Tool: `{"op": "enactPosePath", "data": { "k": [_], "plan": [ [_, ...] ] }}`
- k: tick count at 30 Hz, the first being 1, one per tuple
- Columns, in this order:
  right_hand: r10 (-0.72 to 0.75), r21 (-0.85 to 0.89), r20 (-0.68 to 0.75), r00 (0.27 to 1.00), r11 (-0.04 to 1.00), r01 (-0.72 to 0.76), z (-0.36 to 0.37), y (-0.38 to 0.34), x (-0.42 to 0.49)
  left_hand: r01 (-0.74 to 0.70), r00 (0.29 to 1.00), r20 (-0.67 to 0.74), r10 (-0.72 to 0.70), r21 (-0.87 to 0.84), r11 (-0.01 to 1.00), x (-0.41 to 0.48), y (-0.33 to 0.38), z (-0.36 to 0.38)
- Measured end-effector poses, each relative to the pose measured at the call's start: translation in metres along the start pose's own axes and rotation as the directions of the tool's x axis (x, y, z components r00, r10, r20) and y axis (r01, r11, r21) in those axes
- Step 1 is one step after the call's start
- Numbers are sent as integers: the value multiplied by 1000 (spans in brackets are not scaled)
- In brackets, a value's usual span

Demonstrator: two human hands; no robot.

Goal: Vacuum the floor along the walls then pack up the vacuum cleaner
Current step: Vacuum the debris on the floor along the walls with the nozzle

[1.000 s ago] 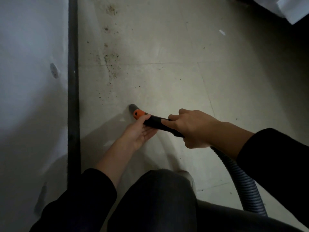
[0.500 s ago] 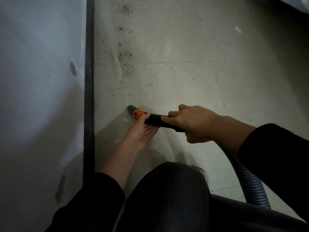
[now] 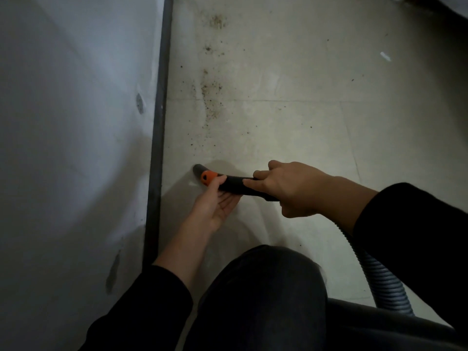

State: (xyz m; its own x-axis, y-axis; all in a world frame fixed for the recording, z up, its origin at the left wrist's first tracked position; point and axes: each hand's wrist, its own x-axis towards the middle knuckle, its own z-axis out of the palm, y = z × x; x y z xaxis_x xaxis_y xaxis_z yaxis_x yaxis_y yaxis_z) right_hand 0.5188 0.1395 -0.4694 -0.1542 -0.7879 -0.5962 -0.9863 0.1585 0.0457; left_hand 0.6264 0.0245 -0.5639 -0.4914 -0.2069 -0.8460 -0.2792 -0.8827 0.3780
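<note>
Beside the dark baseboard strip, the black plastic vacuum nozzle with an orange collar meets the pale tiled floor. The right hand clamps its handle, and the left hand pinches the nozzle near the collar. This looks like wall-edge vacuuming; the next move probably calls for advancing to the scattered dark crumbs.

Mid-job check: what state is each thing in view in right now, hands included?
Nozzle: tip at the floor, close to the baseboard.
Wand: low, held by both hands.
Left hand: palm up, holds wand by orange collar, thumb on top.
Right hand: grips wand from above.
Hose: trails back from wand, partly hidden.
Dirt: on floor beyond nozzle, not yet picked up.
White scrap: on floor, far right.
</note>
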Motion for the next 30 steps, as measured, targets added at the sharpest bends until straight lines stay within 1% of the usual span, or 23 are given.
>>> {"op": "enactPosePath", "data": {
  "k": [21,30],
  "plan": [
    [-155,-68,-80,985,986,150,-24,-22,37,-80,994,-82,68,-149,986,-16,14,-41],
    [-149,-38,-98,984,989,146,-25,-25,45,-92,992,-102,78,-139,986,-15,20,-45]
  ]
}}
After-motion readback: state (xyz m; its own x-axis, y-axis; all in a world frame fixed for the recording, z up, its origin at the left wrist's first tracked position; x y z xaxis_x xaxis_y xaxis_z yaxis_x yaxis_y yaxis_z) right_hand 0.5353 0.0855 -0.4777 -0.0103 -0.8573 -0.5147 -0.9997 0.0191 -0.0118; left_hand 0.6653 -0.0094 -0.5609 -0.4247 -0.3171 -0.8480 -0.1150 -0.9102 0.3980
